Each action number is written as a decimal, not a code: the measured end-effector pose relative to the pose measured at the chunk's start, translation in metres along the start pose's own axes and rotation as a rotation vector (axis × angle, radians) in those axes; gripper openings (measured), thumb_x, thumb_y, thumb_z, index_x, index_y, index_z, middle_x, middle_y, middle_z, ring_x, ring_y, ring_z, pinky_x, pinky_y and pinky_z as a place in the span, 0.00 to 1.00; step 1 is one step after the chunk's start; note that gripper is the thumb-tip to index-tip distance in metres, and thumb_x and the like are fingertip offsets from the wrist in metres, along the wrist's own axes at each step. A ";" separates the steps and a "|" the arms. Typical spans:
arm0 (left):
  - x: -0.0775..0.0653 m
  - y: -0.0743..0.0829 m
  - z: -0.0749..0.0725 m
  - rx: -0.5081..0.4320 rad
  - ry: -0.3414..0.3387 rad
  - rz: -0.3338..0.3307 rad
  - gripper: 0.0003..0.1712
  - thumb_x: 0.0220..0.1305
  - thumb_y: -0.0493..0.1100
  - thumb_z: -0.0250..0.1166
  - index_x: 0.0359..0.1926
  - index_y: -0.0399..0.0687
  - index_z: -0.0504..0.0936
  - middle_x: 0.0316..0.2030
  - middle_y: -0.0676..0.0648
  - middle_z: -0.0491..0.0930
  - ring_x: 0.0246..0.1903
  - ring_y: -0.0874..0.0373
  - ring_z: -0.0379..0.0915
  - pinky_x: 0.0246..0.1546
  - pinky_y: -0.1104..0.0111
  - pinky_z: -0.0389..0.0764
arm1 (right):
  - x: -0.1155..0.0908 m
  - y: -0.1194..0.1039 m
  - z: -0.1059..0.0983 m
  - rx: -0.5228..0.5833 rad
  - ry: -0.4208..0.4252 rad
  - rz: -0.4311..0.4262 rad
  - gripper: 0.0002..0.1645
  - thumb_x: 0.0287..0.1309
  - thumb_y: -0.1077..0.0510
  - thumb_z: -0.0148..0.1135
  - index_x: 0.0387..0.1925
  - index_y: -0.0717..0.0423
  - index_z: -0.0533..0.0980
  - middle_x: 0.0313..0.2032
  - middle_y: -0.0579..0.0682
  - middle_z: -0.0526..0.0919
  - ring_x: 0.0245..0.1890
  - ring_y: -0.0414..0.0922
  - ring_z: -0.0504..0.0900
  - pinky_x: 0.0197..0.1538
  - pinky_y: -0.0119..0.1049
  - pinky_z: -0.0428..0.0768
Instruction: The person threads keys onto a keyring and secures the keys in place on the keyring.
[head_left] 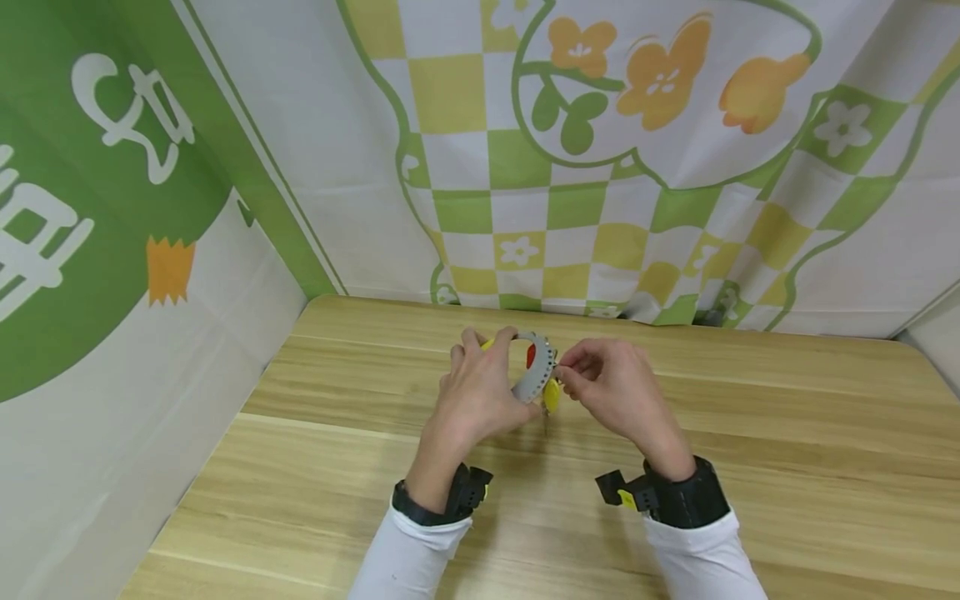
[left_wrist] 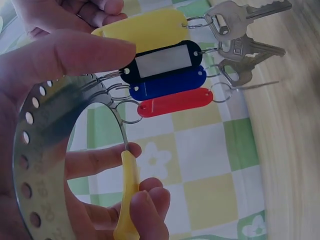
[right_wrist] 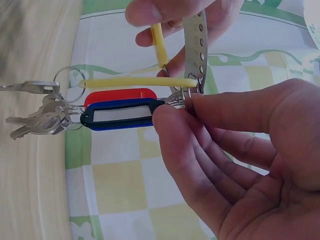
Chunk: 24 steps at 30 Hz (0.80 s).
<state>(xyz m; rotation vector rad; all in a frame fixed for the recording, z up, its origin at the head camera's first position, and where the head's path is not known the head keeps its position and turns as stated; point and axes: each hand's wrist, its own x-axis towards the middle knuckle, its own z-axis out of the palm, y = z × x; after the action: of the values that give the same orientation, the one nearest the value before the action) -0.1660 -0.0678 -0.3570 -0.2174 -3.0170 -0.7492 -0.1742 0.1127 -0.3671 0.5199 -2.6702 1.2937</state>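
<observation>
My left hand (head_left: 480, 387) grips a curved metal key holder (left_wrist: 50, 175) with numbered holes along its edge and a yellow handle (left_wrist: 128, 185). On its rim hang key tags: a red one (left_wrist: 175, 103), a blue one (left_wrist: 172, 83) and a dark-framed one with a white label (left_wrist: 161, 62). A yellow tag (right_wrist: 135, 82) lies alongside them. Metal keys (left_wrist: 230, 20) dangle from the tags' far ends. My right hand (head_left: 618, 387) pinches the small split ring (right_wrist: 187, 100) at the yellow tag's end between thumb and forefinger, right at the holder's holed edge.
Below both hands spreads a wood-grain table (head_left: 315, 492). A patterned curtain (head_left: 517, 200) hangs along its back edge, and a green and white cloth (head_left: 247, 283) covers the left side. Each wrist wears a black camera band (head_left: 686, 492).
</observation>
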 end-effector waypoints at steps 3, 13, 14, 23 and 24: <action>0.000 -0.001 -0.001 0.009 -0.019 0.013 0.57 0.31 0.56 0.73 0.67 0.56 0.59 0.54 0.38 0.58 0.46 0.46 0.60 0.27 0.60 0.68 | 0.000 0.000 0.000 -0.016 0.022 -0.013 0.03 0.51 0.56 0.64 0.28 0.51 0.78 0.22 0.42 0.78 0.21 0.38 0.77 0.24 0.33 0.73; 0.000 0.000 -0.002 -0.010 -0.001 -0.007 0.57 0.32 0.54 0.72 0.67 0.57 0.58 0.54 0.37 0.59 0.46 0.47 0.61 0.28 0.60 0.68 | 0.001 0.002 -0.001 0.022 0.030 -0.042 0.04 0.53 0.55 0.62 0.31 0.50 0.78 0.24 0.42 0.78 0.22 0.38 0.77 0.25 0.34 0.74; 0.000 0.000 -0.002 -0.011 0.006 -0.010 0.57 0.31 0.54 0.72 0.67 0.57 0.58 0.54 0.38 0.59 0.46 0.47 0.61 0.28 0.60 0.68 | 0.002 0.002 -0.001 0.034 0.018 -0.038 0.05 0.54 0.54 0.62 0.31 0.50 0.77 0.24 0.43 0.79 0.22 0.39 0.77 0.25 0.34 0.74; 0.001 0.000 -0.002 -0.017 0.016 -0.010 0.56 0.31 0.56 0.72 0.66 0.58 0.59 0.53 0.39 0.60 0.44 0.48 0.62 0.28 0.60 0.68 | 0.001 0.004 -0.003 0.055 0.018 -0.054 0.04 0.52 0.54 0.63 0.30 0.49 0.78 0.25 0.41 0.79 0.23 0.37 0.78 0.27 0.34 0.74; 0.001 0.000 -0.002 -0.017 0.016 -0.010 0.56 0.31 0.56 0.71 0.66 0.59 0.59 0.52 0.39 0.60 0.44 0.49 0.62 0.27 0.61 0.67 | 0.001 0.004 -0.003 0.042 0.036 -0.086 0.04 0.52 0.54 0.64 0.29 0.49 0.79 0.25 0.40 0.79 0.23 0.36 0.77 0.27 0.34 0.74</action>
<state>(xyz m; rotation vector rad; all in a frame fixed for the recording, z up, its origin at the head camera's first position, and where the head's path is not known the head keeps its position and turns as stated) -0.1668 -0.0687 -0.3557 -0.1966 -2.9999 -0.7736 -0.1769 0.1168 -0.3683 0.6040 -2.5667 1.3254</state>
